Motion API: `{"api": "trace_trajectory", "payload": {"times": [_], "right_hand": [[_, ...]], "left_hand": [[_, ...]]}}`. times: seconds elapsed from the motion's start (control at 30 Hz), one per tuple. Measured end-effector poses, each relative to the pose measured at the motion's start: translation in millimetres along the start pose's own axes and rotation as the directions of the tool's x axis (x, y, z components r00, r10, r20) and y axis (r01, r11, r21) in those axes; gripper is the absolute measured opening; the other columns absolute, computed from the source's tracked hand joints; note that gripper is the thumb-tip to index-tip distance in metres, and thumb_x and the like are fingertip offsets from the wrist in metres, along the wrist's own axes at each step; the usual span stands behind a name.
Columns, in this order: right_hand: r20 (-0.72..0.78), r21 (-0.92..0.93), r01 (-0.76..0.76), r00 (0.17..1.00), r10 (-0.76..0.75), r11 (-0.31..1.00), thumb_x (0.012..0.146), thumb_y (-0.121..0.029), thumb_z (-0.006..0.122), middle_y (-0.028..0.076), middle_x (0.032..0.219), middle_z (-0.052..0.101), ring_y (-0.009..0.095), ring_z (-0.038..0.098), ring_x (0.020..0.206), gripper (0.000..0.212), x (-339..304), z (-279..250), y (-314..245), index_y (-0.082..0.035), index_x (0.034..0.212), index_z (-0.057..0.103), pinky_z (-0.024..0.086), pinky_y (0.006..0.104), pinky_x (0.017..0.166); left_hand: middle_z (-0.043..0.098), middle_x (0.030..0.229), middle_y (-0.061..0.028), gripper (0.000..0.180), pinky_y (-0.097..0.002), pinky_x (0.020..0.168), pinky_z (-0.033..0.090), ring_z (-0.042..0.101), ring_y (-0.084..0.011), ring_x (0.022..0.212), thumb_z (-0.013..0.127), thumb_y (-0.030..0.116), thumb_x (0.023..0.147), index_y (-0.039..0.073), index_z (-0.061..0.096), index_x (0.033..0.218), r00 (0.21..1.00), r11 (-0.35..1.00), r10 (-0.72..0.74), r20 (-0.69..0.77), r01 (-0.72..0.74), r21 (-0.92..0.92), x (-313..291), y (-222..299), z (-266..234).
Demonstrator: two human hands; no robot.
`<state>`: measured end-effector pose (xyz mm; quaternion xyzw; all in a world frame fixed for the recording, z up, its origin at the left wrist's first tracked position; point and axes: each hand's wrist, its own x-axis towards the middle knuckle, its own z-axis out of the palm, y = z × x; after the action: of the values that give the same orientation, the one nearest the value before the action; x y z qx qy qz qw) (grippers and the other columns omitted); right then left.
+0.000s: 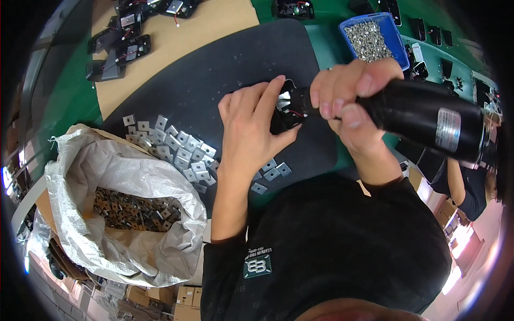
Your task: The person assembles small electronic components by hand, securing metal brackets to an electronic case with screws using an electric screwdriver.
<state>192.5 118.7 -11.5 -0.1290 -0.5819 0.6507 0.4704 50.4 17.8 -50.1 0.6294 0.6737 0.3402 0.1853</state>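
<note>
My left hand [247,125] grips a small black plastic housing [280,124] against the dark mat [195,99], thumb on its near side and fingers along its far side. A bright metal piece and a red wire show inside the housing. Wrapped round a black power screwdriver [420,109], my right hand [350,99] holds it nearly level, its narrow end pointing left into the housing. The tip itself is hidden. Square metal plates with holes [184,144] lie loose to the left of my left wrist, and several more [272,171] to its right.
An open white woven bag [67,182] of small metal parts [134,209] stands at the near left. At the far right is a blue bin [400,45] full of screws [368,40]. More black housings [123,56] lie on cardboard [214,24] at the far left. Another person [475,187] is at the right.
</note>
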Motion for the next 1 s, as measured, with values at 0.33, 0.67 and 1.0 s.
{"api": "trace_trajectory", "payload": {"times": [0.33, 0.67, 1.0], "right_hand": [[-0.049, 0.118, 0.179, 0.983, -0.174, 0.977, 0.079, 0.007, 0.063, 0.006, 0.077, 0.062, 0.017, 0.064, 0.068, 0.053, 3.4, -14.8, 4.3, 0.002, 0.127, 0.040, 0.055, 0.0290, 0.067], [-0.418, -0.103, 0.329, 0.842, -0.341, 0.939, 0.090, -0.025, 0.051, 0.001, 0.080, 0.048, 0.013, 0.045, 0.071, 0.043, 14.3, -75.2, -42.7, -0.007, 0.129, 0.048, 0.038, 0.0358, 0.074], [-0.547, -0.227, 0.323, 0.738, -0.395, 0.919, 0.088, -0.017, 0.052, 0.006, 0.083, 0.055, 0.020, 0.051, 0.075, 0.037, -2.8, -142.8, -37.3, -0.009, 0.124, 0.047, 0.043, 0.0447, 0.079]], "left_hand": [[0.063, 0.110, -0.0084, 0.072, -0.0415, 0.096, 0.034, 0.056, -0.0261, 0.106, 0.083, 0.023, 0.056, 0.008, 0.061, 0.123, 0.998, 0.994, 0.004, 0.070, -0.011, 0.108, 11.8, 11.4, -4.1], [0.052, 0.128, -0.0239, 0.079, -0.0458, 0.099, 0.043, 0.052, -0.0429, 0.117, 0.080, 0.015, 0.072, 0.001, 0.042, 0.140, 0.940, 0.922, -0.177, -0.293, 0.263, 0.286, 74.5, -36.9, -31.1], [0.064, 0.089, -0.0136, 0.035, -0.0404, 0.073, 0.050, 0.062, -0.0332, 0.083, 0.082, 0.016, 0.069, 0.002, 0.064, 0.095, 0.916, 0.953, -0.282, 0.287, 0.232, 0.196, 6.3, 42.4, -48.8]]}}
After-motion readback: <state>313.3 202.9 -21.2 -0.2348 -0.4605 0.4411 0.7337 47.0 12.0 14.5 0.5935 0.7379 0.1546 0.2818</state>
